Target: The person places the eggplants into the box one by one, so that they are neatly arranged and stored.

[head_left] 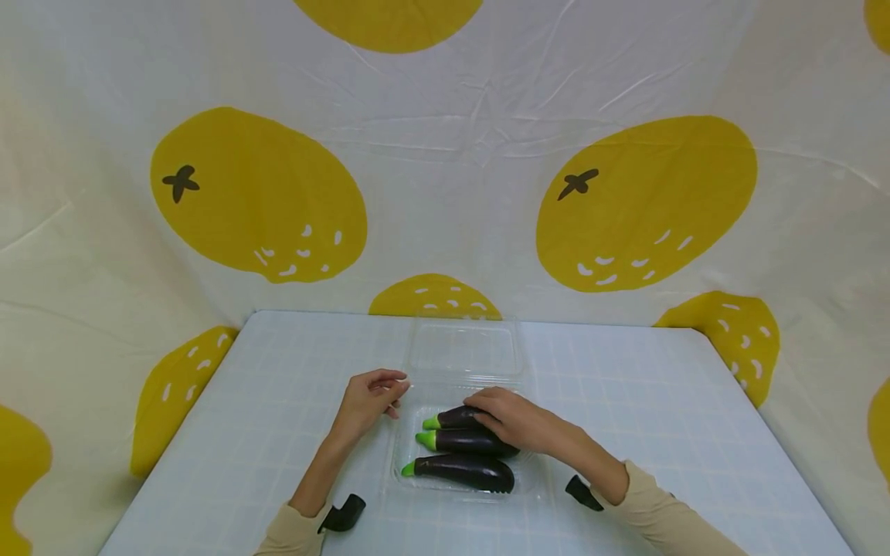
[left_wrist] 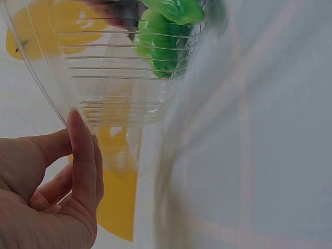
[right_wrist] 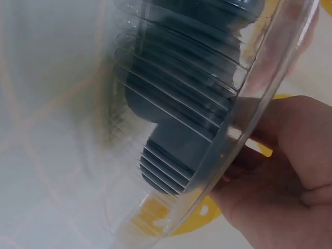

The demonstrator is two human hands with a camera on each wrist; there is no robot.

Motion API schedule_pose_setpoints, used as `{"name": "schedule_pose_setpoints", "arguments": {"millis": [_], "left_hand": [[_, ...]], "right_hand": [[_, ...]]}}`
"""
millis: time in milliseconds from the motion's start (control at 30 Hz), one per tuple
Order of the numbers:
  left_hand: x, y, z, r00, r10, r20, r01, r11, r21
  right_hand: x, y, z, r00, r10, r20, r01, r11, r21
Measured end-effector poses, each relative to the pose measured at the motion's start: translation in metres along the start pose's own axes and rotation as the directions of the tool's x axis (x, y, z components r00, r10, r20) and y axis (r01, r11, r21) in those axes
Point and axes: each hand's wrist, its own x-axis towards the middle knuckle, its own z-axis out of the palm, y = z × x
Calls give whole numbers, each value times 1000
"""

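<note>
A clear plastic clamshell box (head_left: 452,493) lies open on the table with three dark eggplants inside, their green stem ends to the left. The near eggplant (head_left: 462,471) and middle eggplant (head_left: 466,442) lie side by side. My right hand (head_left: 518,421) reaches over the box's right side and grips the far eggplant (head_left: 455,418), covering its thick end. At the back left of the box, my left hand (head_left: 368,403) pinches the rim between thumb and fingers. Through the ribbed wall in the left wrist view, green stem ends (left_wrist: 163,52) show; the right wrist view has the dark ends (right_wrist: 181,104).
The box's clear lid (head_left: 464,351) is folded back toward the table's far edge. A pale checked cloth (head_left: 612,386) covers the table. Behind hangs a white curtain (head_left: 445,193) with yellow fruit prints. Black straps (head_left: 345,513) sit near both wrists.
</note>
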Motion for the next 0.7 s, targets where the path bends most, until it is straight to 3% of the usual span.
{"name": "schedule_pose_setpoints", "arguments": {"millis": [300, 567, 700], "left_hand": [[-1, -1, 1, 1000, -4, -12, 4, 1000, 2], [1, -2, -1, 1000, 1, -15, -1, 1000, 11], [1, -2, 0, 1000, -2, -19, 2, 1000, 7]], "right_hand": [[-7, 2, 0, 999, 4, -50, -5, 1000, -20], [-10, 3, -2, 998, 51, -30, -51, 999, 18], [-13, 7, -4, 998, 39, -46, -38, 999, 24]]}}
